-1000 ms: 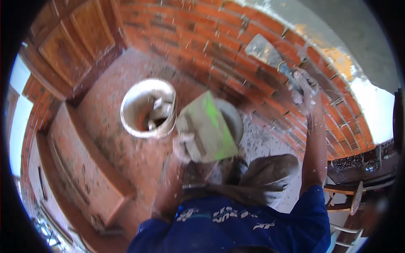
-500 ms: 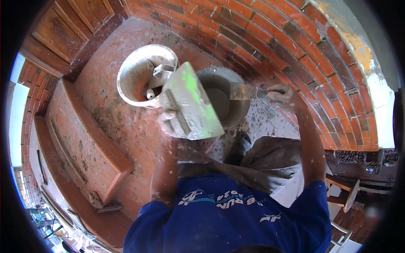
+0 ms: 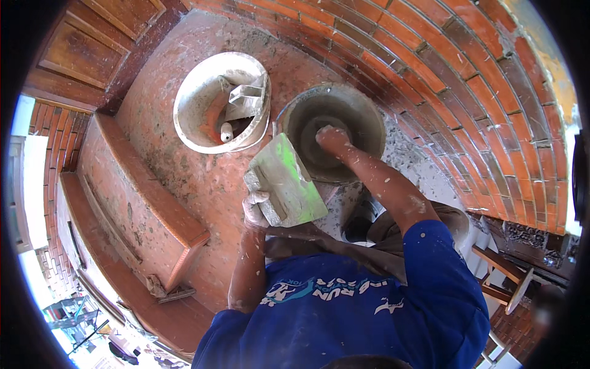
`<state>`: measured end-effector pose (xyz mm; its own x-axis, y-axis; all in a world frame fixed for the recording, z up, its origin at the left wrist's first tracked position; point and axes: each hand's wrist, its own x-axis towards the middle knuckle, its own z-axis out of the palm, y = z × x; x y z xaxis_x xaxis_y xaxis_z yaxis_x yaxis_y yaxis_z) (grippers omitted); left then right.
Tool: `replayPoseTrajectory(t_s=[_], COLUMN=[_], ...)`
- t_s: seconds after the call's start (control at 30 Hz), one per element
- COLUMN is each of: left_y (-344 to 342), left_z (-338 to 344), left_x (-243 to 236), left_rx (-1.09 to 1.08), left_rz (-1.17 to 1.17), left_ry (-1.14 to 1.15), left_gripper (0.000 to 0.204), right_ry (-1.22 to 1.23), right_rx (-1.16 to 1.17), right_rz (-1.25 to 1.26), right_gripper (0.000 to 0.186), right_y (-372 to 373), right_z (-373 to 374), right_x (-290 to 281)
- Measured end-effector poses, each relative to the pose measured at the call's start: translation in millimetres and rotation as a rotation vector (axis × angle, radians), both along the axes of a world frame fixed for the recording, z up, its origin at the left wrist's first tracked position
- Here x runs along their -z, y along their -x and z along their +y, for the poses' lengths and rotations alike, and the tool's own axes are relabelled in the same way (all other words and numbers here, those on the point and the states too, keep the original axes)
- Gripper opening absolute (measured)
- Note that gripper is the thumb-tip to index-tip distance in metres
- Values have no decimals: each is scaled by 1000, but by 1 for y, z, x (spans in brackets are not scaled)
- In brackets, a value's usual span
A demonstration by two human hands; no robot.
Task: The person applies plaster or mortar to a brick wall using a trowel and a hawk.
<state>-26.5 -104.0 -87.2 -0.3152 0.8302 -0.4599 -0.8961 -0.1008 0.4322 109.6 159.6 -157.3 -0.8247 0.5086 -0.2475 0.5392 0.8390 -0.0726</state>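
My left hand (image 3: 255, 209) is closed around the handle of a plastering float (image 3: 294, 186). The float's board is smeared with grey and bright green and tilts beside the near-left rim of a dark bucket (image 3: 376, 117). Inside that bucket is wet grey mortar (image 3: 307, 132). My right hand (image 3: 332, 139) reaches down into it, fingers closed. The scraper seen in that hand a moment earlier is hidden now, its blade below or behind the fist.
A whitish bucket (image 3: 182, 128) stands left of the dark one, with a grey handled tool (image 3: 244, 101) and a roller-like piece (image 3: 227, 131) inside. A brick wall (image 3: 430, 80) curves along the right. Tiled steps (image 3: 147, 190) lie left, below a wooden door (image 3: 86, 55).
My right hand has moved left and down from beside the wall into the dark bucket, taking the scraper out of sight. The float has dropped lower and turned slightly, its handle still in my left hand.
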Motion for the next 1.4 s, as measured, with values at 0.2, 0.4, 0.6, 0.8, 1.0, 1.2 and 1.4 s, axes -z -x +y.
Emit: replayPoseTrajectory(t_s=[0.2,0.4,0.6,0.8,1.0,1.2,1.4], left_y=[13,9,13,10,4,-5,15], left_z=[-5,12,6,21,56,85,94], left_x=[10,-11,-11,-30,-59,-83,-94], left_rx=[44,56,15,-28,-3,38,-197], left_rz=[-50,21,32,3,-26,-91,106], left_ry=[60,1,-40,-121,-220,-359,-344], left_gripper=[80,78,77,77,71,67,67], right_ry=[152,340,1048,1329,1118,591,340], right_rx=[-168,-204,233,488,264,29,89], right_rz=[-40,-154,175,352,844,661,779], right_gripper=[19,29,40,32,31,35,36], right_y=[5,-21,-84,-117,-128,-118,-144], right_z=[-45,5,78,81,44,24,27], right_x=[-24,-15,-64,-160,-246,-247,-266])
